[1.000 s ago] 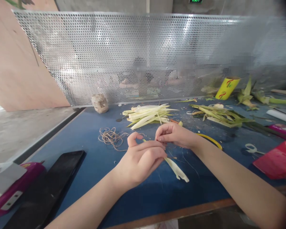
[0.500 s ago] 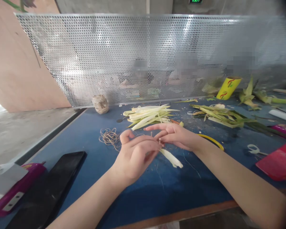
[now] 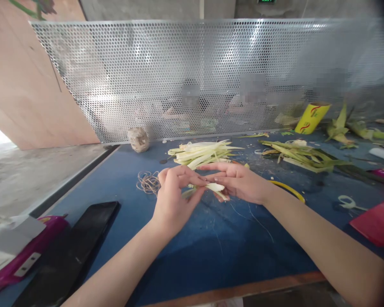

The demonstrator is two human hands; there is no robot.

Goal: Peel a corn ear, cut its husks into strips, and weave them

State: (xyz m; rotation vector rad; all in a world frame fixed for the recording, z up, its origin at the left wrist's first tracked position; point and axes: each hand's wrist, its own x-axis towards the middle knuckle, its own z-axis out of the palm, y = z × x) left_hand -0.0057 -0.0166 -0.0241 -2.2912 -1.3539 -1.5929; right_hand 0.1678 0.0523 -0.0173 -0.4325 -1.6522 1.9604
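A pale corn husk strip [image 3: 215, 186] is held up over the blue table, its whitish end pointing right. My left hand [image 3: 176, 198] pinches it between thumb and fingertips. From the other side, my right hand [image 3: 243, 183] has its curled fingers against the same strip, with the index finger stretched toward my left hand. My fingers partly cover the strip. Just behind my hands lies a pile of pale green husk strips [image 3: 205, 152]. A loose tangle of brown twine [image 3: 148, 182] rests beside my left hand.
A black phone-like slab [image 3: 70, 251] and a purple power strip [image 3: 28, 251] lie at left. A twine-coloured roll [image 3: 138, 139] stands near the perforated metal screen [image 3: 166, 76]. More husks [image 3: 304, 155], a yellow tube [image 3: 312, 118], scissors [image 3: 350, 202] and a red object [image 3: 377, 221] are at right.
The husk strip's pale end has risen from pointing down toward the table to lying between my fingertips. My left hand has turned, its thumb now showing below the strip.
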